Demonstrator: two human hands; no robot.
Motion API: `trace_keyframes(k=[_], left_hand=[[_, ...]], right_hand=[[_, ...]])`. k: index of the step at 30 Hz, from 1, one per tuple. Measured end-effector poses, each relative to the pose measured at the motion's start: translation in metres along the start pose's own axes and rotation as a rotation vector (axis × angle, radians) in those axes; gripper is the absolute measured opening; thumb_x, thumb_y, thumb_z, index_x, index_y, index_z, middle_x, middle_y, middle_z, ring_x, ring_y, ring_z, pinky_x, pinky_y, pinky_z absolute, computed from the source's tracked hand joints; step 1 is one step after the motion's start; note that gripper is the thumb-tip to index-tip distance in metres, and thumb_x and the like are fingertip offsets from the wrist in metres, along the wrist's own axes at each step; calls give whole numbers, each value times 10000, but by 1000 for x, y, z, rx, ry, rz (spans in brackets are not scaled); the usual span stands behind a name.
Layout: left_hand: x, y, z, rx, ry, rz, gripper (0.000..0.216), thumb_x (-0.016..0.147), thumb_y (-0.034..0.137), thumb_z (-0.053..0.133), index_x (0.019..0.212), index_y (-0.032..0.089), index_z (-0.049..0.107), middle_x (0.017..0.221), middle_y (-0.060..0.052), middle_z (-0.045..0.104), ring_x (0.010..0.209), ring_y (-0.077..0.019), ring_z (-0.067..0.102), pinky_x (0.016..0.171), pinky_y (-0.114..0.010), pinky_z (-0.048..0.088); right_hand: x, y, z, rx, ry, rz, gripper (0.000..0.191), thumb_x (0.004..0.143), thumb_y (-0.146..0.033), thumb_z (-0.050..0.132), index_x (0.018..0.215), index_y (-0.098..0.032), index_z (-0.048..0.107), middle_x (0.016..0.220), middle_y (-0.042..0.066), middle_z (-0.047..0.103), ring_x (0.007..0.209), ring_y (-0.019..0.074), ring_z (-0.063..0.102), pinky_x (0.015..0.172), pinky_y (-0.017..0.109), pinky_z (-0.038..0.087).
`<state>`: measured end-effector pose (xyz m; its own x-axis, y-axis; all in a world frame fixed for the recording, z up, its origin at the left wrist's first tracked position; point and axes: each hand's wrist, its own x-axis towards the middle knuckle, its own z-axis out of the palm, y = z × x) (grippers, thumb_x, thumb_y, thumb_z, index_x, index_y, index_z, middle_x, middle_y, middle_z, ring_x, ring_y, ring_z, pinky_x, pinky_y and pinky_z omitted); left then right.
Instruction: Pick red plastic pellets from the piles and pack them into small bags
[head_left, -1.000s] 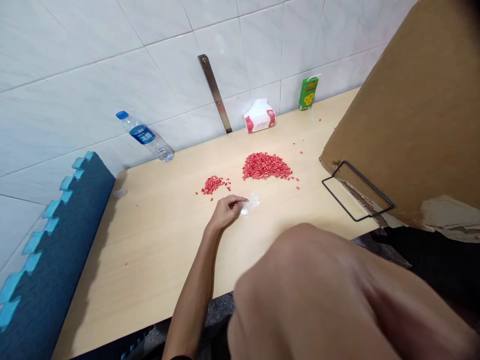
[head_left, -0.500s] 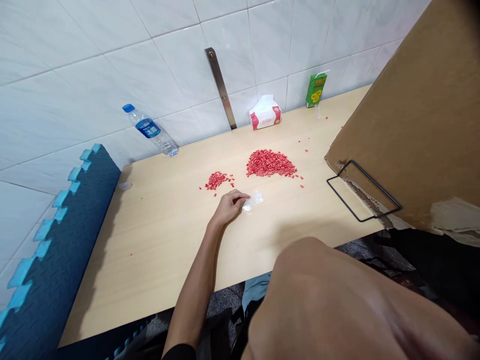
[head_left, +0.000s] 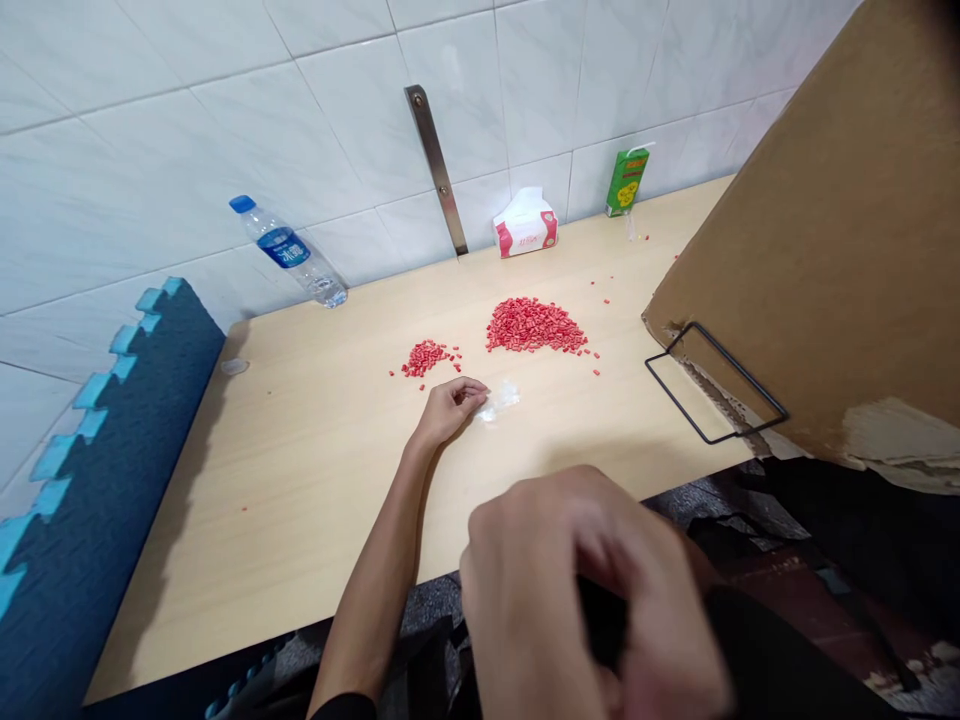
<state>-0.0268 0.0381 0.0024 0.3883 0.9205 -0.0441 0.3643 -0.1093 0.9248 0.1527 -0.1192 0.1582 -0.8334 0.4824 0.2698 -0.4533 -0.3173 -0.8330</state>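
Note:
My left hand (head_left: 452, 405) rests on the table with thumb and forefinger pinched together at the edge of a small crumpled clear plastic bag (head_left: 507, 394). Just beyond it lies a small pile of red pellet-like pieces (head_left: 424, 358). A larger pile of the same red pieces (head_left: 534, 326) sits farther to the right. My right hand (head_left: 585, 580) hangs large and blurred close to the camera, above the table's front edge. Its fingers curl downward and their tips are hidden, so whether it holds anything cannot be seen.
A water bottle (head_left: 289, 250), a tissue pack (head_left: 526, 225) and a green drink carton (head_left: 627, 182) stand along the tiled wall. Cardboard (head_left: 810, 260) with a black wire frame (head_left: 716, 382) borders the right side. A blue foam mat (head_left: 112, 450) edges the left. Stray red pieces dot the table.
My right hand has come down and left, turning so its curled fingers show instead of the forearm or wrist. My left hand stays by the plastic bag. The view has shifted slightly.

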Motion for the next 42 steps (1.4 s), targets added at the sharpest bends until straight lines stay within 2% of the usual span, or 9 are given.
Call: trace_keyframes(k=[2, 4, 7, 13, 17, 23, 31, 37, 42], left_hand=[[1, -1, 0, -64, -10, 1, 312, 718, 356, 712, 927, 127, 677, 857, -84, 707, 777, -163, 643, 705, -265, 489], [1, -1, -1, -96, -18, 1, 316, 705, 354, 724, 912, 121, 672, 860, -92, 708, 790, -167, 648, 721, -273, 492], [0, 3, -2, -105, -18, 1, 292, 700, 347, 720, 873, 117, 672, 835, -85, 705, 751, -160, 643, 700, -272, 491], [-1, 7, -2, -69, -10, 6, 317, 701, 340, 713, 923, 117, 677, 851, -84, 706, 759, -157, 640, 695, -262, 486], [0, 3, -2, -108, 21, -6, 346, 678, 357, 738, 927, 126, 676, 871, -90, 714, 774, -163, 649, 712, -270, 498], [1, 2, 0, -148, 39, -31, 317, 650, 355, 764, 843, 119, 675, 854, -96, 719, 773, -171, 658, 726, -285, 504], [2, 2, 1, -254, 55, -39, 277, 691, 373, 723, 789, 125, 648, 780, -70, 706, 732, -162, 647, 747, -304, 501], [1, 8, 0, -79, 57, 47, 274, 774, 402, 637, 770, 133, 688, 804, -63, 693, 767, -163, 615, 764, -284, 476], [1, 12, 0, -37, 80, 90, 326, 810, 429, 586, 816, 132, 720, 787, -61, 690, 769, -172, 609, 754, -282, 476]], right_hand=[[16, 7, -18, -1, -252, 47, 255, 673, -376, 746, 836, -201, 658, 638, -4, 646, 494, 92, 579, 469, 166, 482], [26, 17, -38, 3, -354, 94, 239, 686, -318, 750, 807, -141, 644, 630, 21, 654, 485, 92, 589, 476, 166, 479], [25, 31, -73, 23, -41, 57, 194, 679, -259, 743, 759, -138, 613, 565, -12, 627, 424, 93, 556, 414, 183, 449], [20, 36, -151, -151, 917, -264, 91, 651, -157, 623, 722, -172, 568, 536, -51, 582, 416, 68, 490, 399, 173, 385], [23, 49, -186, -334, 1130, -246, 105, 644, -161, 554, 745, -180, 577, 533, -54, 549, 396, 65, 437, 348, 176, 292], [19, 75, -195, -471, 1135, -238, 140, 663, -191, 540, 799, -191, 572, 556, -58, 561, 422, 78, 481, 379, 188, 349], [18, 84, -193, -420, 1042, -238, 157, 705, -267, 646, 792, -181, 547, 564, -35, 608, 482, 112, 577, 473, 226, 466], [16, 86, -191, -426, 1063, -225, 193, 730, -329, 649, 783, -178, 542, 585, -32, 609, 478, 98, 569, 460, 213, 462], [16, 85, -189, -395, 1044, -226, 159, 712, -276, 629, 803, -182, 539, 600, -29, 623, 495, 106, 583, 482, 221, 471]])
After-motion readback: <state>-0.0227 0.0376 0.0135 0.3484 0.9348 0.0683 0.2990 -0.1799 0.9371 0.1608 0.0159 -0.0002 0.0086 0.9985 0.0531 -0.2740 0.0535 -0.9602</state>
